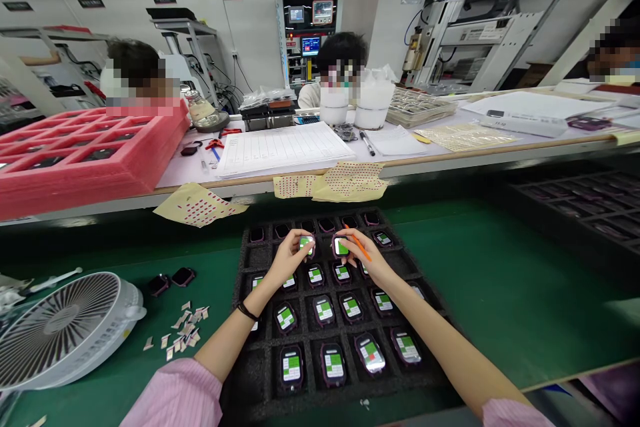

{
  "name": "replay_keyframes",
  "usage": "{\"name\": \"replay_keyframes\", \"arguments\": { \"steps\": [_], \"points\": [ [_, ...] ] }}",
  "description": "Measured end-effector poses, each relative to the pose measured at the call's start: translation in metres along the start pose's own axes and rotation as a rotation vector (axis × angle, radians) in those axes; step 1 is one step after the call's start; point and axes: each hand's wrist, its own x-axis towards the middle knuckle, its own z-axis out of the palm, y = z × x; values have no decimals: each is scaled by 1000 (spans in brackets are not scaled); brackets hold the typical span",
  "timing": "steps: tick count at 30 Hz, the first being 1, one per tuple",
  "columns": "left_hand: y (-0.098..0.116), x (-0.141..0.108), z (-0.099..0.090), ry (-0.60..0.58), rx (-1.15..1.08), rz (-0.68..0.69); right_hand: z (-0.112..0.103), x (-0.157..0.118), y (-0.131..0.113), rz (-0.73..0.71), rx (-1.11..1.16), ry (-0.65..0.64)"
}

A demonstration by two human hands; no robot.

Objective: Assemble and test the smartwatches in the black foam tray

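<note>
A black foam tray point(250, 360) holds rows of square watch units, many with green and white screens. Over its upper part, my left hand point(295, 255) grips a watch unit point(307, 246) with a lit screen between thumb and fingers. Just to the right, my right hand point(361, 255) pinches another lit watch unit point(341, 246). An orange stick point(358, 242) also lies in the fingers of that hand. The two held units are apart from each other, their screens facing up.
At left on the green mat stand a white fan point(65, 327), two dark watch units point(171, 280) and scattered small pieces point(186, 330). A raised shelf edge point(425, 165) with papers and a pink foam tray point(165, 153) crosses ahead. Several people sit beyond.
</note>
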Motion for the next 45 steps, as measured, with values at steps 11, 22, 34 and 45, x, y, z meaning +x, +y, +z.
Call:
{"name": "replay_keyframes", "arguments": {
  "steps": [11,22,34,45],
  "points": [
    [9,-4,0,-7,18,-96,-1,0,0,36,-19,71],
    [-2,-2,-2,-130,-50,-40,1,4,3,8,24,-13],
    [8,-4,0,-24,-30,-54,0,4,8,-8,3,-53],
    [14,-4,-2,62,5,-67,3,0,0,4,-42,-27]
  ]
}}
